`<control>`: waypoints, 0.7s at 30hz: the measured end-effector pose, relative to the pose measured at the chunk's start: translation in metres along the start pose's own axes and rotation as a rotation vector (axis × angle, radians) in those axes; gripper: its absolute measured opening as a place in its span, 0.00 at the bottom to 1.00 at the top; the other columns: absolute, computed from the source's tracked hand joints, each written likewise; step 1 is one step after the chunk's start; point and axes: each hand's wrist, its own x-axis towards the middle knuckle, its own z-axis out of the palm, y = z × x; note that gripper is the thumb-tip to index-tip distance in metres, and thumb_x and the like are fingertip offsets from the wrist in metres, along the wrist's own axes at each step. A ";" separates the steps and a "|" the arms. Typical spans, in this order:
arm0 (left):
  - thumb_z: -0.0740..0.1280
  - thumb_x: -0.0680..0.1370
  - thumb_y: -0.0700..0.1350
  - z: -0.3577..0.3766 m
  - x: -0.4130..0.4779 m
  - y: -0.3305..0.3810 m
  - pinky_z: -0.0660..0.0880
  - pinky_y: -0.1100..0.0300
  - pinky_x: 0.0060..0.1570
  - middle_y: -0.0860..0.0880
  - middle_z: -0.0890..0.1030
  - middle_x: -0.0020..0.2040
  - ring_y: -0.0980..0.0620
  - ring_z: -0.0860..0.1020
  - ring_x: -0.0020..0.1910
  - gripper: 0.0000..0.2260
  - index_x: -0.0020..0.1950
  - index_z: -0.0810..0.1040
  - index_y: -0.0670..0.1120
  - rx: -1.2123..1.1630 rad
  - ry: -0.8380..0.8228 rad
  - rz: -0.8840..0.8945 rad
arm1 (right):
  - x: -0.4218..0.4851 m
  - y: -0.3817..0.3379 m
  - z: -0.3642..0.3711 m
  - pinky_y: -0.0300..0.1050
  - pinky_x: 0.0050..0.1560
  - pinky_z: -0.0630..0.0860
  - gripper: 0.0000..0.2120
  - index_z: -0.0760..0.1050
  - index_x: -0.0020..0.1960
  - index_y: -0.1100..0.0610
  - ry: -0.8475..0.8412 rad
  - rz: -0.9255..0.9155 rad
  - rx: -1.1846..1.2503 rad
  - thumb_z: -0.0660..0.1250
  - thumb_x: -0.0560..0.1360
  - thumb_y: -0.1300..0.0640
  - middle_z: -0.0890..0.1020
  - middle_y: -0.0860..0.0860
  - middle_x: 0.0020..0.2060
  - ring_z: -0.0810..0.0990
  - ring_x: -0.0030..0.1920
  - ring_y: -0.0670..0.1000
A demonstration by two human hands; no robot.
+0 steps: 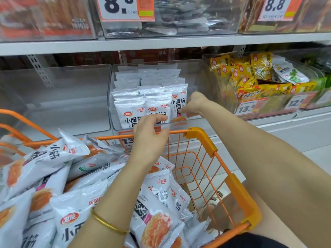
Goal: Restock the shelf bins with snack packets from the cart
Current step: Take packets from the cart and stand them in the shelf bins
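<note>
Your white foil snack packets (130,111) stand upright, 3 rows across, stacked front to back in the clear plastic shelf bin (194,77); more lie heaped loose in the orange wire cart (202,138) just in front.
</note>
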 end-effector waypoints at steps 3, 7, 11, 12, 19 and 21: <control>0.64 0.76 0.42 -0.001 0.000 0.001 0.69 0.45 0.62 0.55 0.70 0.55 0.45 0.72 0.60 0.13 0.59 0.75 0.54 -0.006 0.000 -0.013 | -0.008 -0.003 -0.007 0.46 0.43 0.81 0.13 0.73 0.47 0.62 0.028 -0.005 -0.055 0.75 0.69 0.62 0.80 0.56 0.44 0.82 0.45 0.55; 0.62 0.77 0.40 -0.003 0.001 0.002 0.72 0.45 0.61 0.54 0.74 0.58 0.46 0.75 0.59 0.13 0.59 0.75 0.53 -0.075 0.001 -0.032 | -0.054 -0.018 -0.025 0.49 0.42 0.81 0.13 0.70 0.47 0.60 0.269 -0.240 -0.081 0.74 0.69 0.61 0.75 0.54 0.41 0.80 0.43 0.55; 0.61 0.76 0.34 -0.003 0.002 0.004 0.73 0.57 0.58 0.56 0.75 0.52 0.54 0.75 0.57 0.13 0.53 0.75 0.51 -0.180 0.073 -0.026 | -0.135 -0.021 -0.013 0.46 0.35 0.82 0.06 0.77 0.46 0.63 -0.230 -0.368 -0.051 0.69 0.74 0.60 0.82 0.59 0.38 0.84 0.38 0.55; 0.61 0.76 0.33 -0.003 0.003 0.004 0.73 0.58 0.57 0.56 0.75 0.50 0.54 0.75 0.56 0.13 0.52 0.75 0.51 -0.201 0.087 -0.029 | -0.147 -0.017 -0.001 0.46 0.35 0.82 0.09 0.78 0.47 0.63 -0.400 -0.332 -0.145 0.68 0.75 0.57 0.82 0.59 0.39 0.84 0.39 0.55; 0.60 0.77 0.34 -0.003 0.002 0.003 0.72 0.73 0.47 0.54 0.77 0.50 0.59 0.75 0.49 0.11 0.52 0.76 0.48 -0.235 0.111 -0.001 | -0.160 0.011 0.036 0.49 0.42 0.82 0.07 0.71 0.41 0.61 -0.703 -0.200 -0.115 0.66 0.77 0.60 0.76 0.54 0.36 0.80 0.36 0.51; 0.61 0.77 0.36 -0.003 0.002 0.004 0.74 0.65 0.50 0.53 0.79 0.48 0.56 0.76 0.47 0.08 0.50 0.77 0.47 -0.269 0.107 -0.002 | -0.158 0.013 0.020 0.53 0.44 0.81 0.07 0.69 0.41 0.58 -0.652 -0.170 0.048 0.64 0.77 0.63 0.77 0.56 0.38 0.81 0.40 0.55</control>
